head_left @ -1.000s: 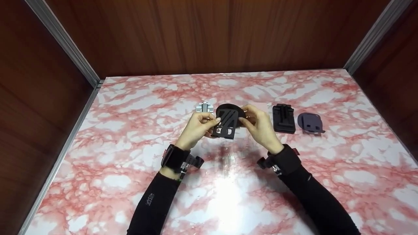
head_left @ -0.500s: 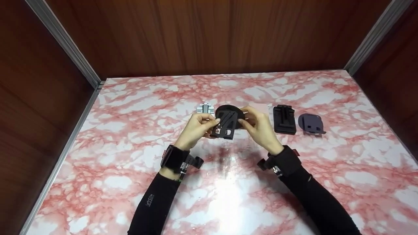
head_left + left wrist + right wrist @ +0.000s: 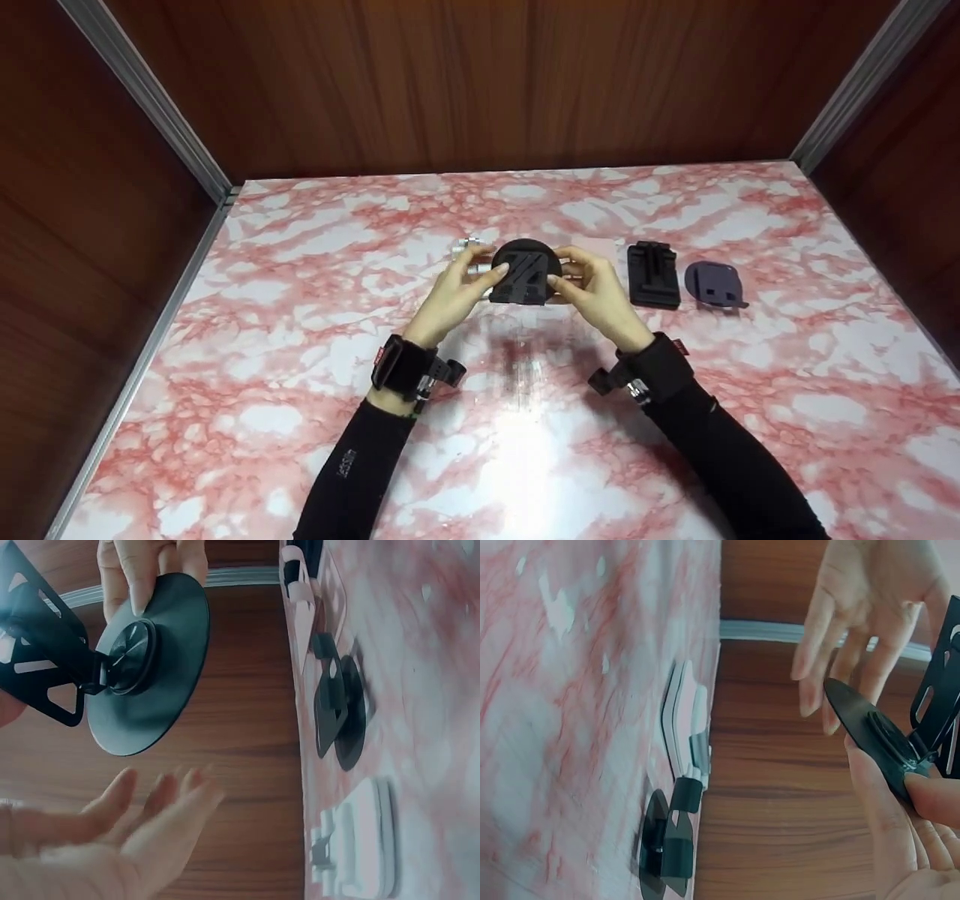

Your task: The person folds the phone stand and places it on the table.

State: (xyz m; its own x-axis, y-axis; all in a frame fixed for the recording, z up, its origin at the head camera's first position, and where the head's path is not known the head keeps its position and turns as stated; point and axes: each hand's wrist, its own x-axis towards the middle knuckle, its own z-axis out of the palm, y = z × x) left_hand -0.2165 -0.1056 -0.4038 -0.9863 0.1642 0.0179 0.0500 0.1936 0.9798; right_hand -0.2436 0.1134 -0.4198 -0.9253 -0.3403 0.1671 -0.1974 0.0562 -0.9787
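Right hand (image 3: 596, 296) pinches 1 black disc mount (image 3: 527, 271), left hand (image 3: 450, 296) open beside it; 3 more parts sit on the surface (image 3: 300, 315).

Above the pink-and-white marbled desk (image 3: 300, 315), the left hand (image 3: 453, 294) and right hand (image 3: 592, 289) hold a black round disc with a slotted bracket plate (image 3: 525, 271) between their fingertips. To the right lie a black rectangular clip (image 3: 653, 274) and, just beside it, a grey rounded mount (image 3: 712, 283).

Disc mount (image 3: 526, 271) between both hands; clip (image 3: 653, 274) and pad (image 3: 713, 283) right.
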